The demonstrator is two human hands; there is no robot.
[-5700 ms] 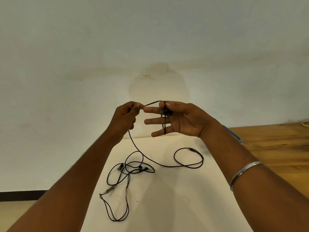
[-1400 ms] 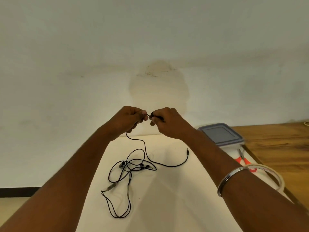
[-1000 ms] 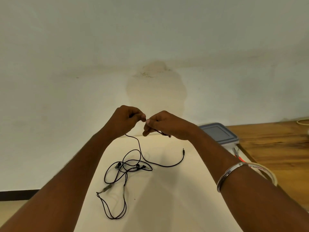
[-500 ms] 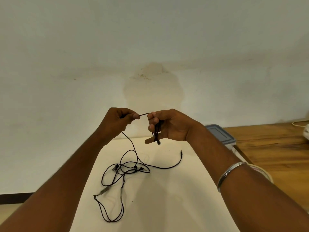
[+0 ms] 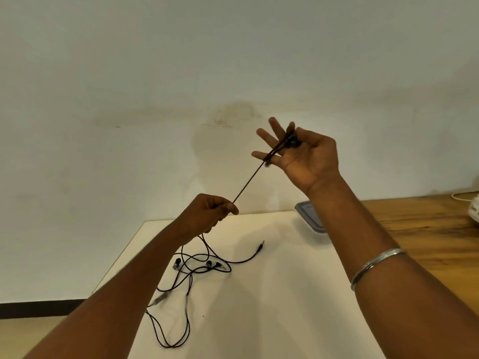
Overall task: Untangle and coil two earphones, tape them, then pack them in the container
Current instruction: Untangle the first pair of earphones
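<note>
My right hand [image 5: 303,154] is raised high, fingers spread, with several turns of a black earphone cable [image 5: 248,180] wound around them and pinned by the thumb. From there the cable runs taut down and left to my left hand [image 5: 207,216], which pinches it in a closed fist. Below that hand the cable drops to the white table [image 5: 272,294] and ends in a jack plug [image 5: 261,246]. A second black earphone [image 5: 191,270] lies loose and looped on the table, its earbuds near the middle.
A clear container with a grey lid [image 5: 309,216] stands at the table's far right, partly behind my right forearm. A wooden surface [image 5: 427,229] adjoins on the right with a white object [image 5: 474,208] at its edge. A plain wall is behind.
My right hand has risen up and to the right with the wound cable, fingers spreading. My left hand dropped lower, and the cable between them is now pulled taut.
</note>
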